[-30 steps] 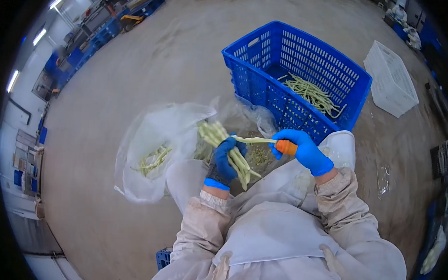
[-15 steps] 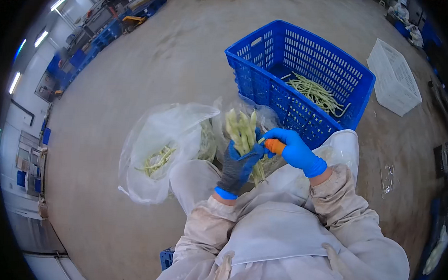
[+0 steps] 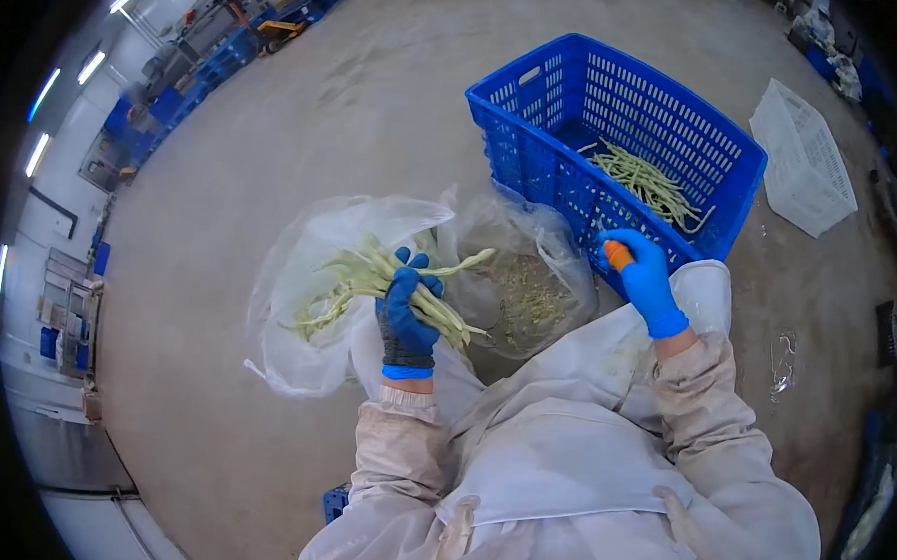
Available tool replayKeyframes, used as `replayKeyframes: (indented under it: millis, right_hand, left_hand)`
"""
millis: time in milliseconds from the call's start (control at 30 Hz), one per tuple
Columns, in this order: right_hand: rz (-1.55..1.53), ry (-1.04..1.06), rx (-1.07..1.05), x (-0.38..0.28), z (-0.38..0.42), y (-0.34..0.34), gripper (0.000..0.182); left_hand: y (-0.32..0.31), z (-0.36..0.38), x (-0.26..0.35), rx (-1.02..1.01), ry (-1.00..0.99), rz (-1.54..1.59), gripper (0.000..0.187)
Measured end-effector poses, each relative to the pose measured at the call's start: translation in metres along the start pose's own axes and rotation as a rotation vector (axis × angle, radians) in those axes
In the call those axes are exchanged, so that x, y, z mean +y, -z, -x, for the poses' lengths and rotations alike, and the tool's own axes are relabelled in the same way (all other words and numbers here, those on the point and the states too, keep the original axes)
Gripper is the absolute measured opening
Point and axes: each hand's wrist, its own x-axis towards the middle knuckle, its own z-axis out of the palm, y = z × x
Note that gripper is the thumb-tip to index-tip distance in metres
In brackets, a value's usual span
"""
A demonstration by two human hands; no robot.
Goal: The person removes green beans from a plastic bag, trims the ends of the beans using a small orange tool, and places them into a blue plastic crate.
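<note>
Wearing a blue and grey glove, my left hand (image 3: 407, 313) is closed round a bunch of pale green beans (image 3: 374, 269). It is over a clear plastic bag (image 3: 287, 273) on the left that has more beans in it. My right hand (image 3: 650, 287), in a blue glove, grips an orange-handled knife (image 3: 618, 254) near the front wall of the blue crate; its blade is hard to make out. Between my hands, a second clear bag (image 3: 568, 253) contains small green trimmings (image 3: 530, 302).
The blue slatted crate (image 3: 534, 149) stands ahead on the right, with a pile of beans (image 3: 648, 182) inside. Beyond it is a white crate (image 3: 806, 165). A crumpled clear scrap (image 3: 783, 365) lies on the floor (image 3: 217, 300) at right.
My left hand has moved left with the beans, from above my lap to over the left bag. My right hand has drawn away to the right, still holding the knife.
</note>
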Motion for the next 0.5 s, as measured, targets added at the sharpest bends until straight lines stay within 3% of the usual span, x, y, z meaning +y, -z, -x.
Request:
replayKeyframes:
  millis: [67, 133, 167, 200, 267, 300, 367, 400, 467, 500]
  right_hand:
    - [0.093, 0.116, -0.07, 0.007, -0.003, -0.006, 0.04]
    - [0.672, 0.394, -0.194, 0.004, -0.005, -0.022, 0.06]
    - [0.445, 0.321, -0.298, -0.014, -0.006, -0.028, 0.071]
    - [0.444, 0.325, -0.308, -0.037, -0.004, -0.037, 0.071]
    - [-0.043, 0.115, -0.381, -0.069, 0.006, -0.053, 0.056]
    - [-0.045, 0.112, -0.383, -0.067, 0.006, -0.053, 0.056]
    - [0.295, 0.287, -0.485, -0.063, 0.001, -0.05, 0.039]
    - [0.298, 0.291, -0.484, -0.065, -0.003, -0.043, 0.039]
    - [0.434, 0.491, -0.126, -0.076, -0.016, -0.011, 0.026]
    - [0.626, 0.495, -0.014, -0.084, -0.027, 0.014, 0.028]
  left_hand:
    - [-0.004, 0.004, -0.003, -0.039, 0.055, 0.067, 0.047]
    - [-0.012, 0.005, -0.009, -0.085, 0.107, 0.142, 0.048]
    - [-0.014, 0.007, -0.012, -0.088, 0.141, 0.142, 0.048]
    - [-0.015, 0.009, -0.015, -0.084, 0.178, 0.141, 0.048]
    - [-0.015, 0.013, -0.022, -0.083, 0.209, 0.137, 0.049]
    - [-0.016, 0.015, -0.026, -0.153, 0.252, 0.139, 0.049]
    - [-0.023, 0.016, -0.028, -0.206, 0.323, 0.153, 0.051]
    - [-0.024, 0.016, -0.027, -0.21, 0.32, 0.154, 0.051]
    - [-0.024, 0.017, -0.027, -0.228, 0.333, 0.112, 0.045]
    - [-0.023, 0.017, -0.026, -0.243, 0.346, 0.057, 0.043]
